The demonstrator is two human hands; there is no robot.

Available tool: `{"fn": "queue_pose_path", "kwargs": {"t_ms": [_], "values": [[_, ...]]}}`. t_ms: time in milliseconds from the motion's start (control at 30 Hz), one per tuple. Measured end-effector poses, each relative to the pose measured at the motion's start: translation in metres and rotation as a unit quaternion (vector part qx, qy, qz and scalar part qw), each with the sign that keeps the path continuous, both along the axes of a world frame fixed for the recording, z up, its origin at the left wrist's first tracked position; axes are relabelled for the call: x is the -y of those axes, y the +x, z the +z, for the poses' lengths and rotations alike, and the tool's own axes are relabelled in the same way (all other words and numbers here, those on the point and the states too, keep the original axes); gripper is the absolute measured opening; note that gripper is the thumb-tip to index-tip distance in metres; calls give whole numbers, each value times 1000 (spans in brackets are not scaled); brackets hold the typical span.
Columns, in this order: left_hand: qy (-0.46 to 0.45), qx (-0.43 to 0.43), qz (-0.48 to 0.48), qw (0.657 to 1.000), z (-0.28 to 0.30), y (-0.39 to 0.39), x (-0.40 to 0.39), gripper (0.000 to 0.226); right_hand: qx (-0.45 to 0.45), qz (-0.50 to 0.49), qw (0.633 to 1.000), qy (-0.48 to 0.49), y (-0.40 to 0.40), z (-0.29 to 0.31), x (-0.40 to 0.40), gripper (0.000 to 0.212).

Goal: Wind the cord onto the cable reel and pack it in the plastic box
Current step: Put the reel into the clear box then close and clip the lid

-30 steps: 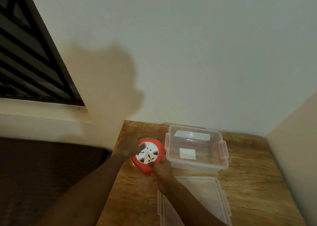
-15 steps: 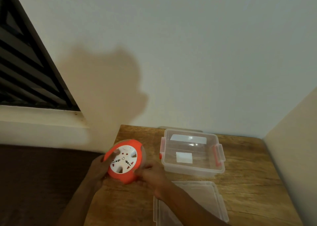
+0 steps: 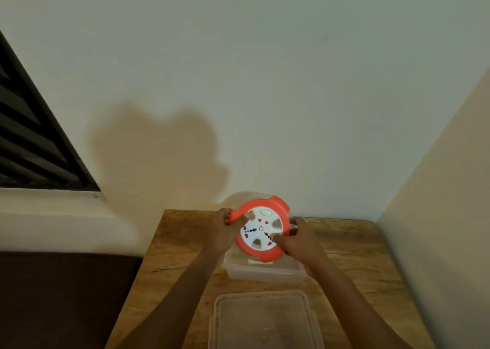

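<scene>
The orange-and-white cable reel [image 3: 261, 229] is held tilted between both hands, socket face toward the camera: the left hand [image 3: 225, 232] grasps its left rim, thumb across the orange edge, and the right hand [image 3: 298, 240] grasps its right rim, thumb on the white face. Directly below the grip, partly hidden by reel and hands, the open plastic box [image 3: 262, 270] stands on the wooden desk [image 3: 352, 263]. The clear lid [image 3: 263, 319] lies flat nearer the camera, just beside the box.
</scene>
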State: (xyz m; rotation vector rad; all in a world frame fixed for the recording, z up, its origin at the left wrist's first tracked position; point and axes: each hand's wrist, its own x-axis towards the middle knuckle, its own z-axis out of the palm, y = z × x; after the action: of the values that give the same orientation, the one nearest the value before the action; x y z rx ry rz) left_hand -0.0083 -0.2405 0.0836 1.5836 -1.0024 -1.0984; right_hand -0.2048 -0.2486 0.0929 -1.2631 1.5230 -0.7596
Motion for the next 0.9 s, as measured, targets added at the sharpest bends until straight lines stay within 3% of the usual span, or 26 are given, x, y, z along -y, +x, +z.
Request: {"fn": "queue_pose_path", "kwargs": {"t_ms": [100, 233, 433, 633, 900], "values": [[13, 9, -11, 1000, -14, -21, 13, 38, -46, -4, 999, 3, -21, -13, 6, 49], [-1, 41, -61, 997, -17, -30, 16, 34, -121, 32, 992, -5, -36, -31, 7, 46], [11, 87, -190, 978, -28, -21, 17, 32, -248, 78, 965, -30, -40, -33, 13, 79], [11, 143, -251, 957, -49, -16, 13, 38, -365, 133, 920, -45, -34, -28, 17, 52], [34, 139, -249, 958, -70, -13, 12, 36, -372, 153, 912, -82, -24, -35, 16, 48]]}}
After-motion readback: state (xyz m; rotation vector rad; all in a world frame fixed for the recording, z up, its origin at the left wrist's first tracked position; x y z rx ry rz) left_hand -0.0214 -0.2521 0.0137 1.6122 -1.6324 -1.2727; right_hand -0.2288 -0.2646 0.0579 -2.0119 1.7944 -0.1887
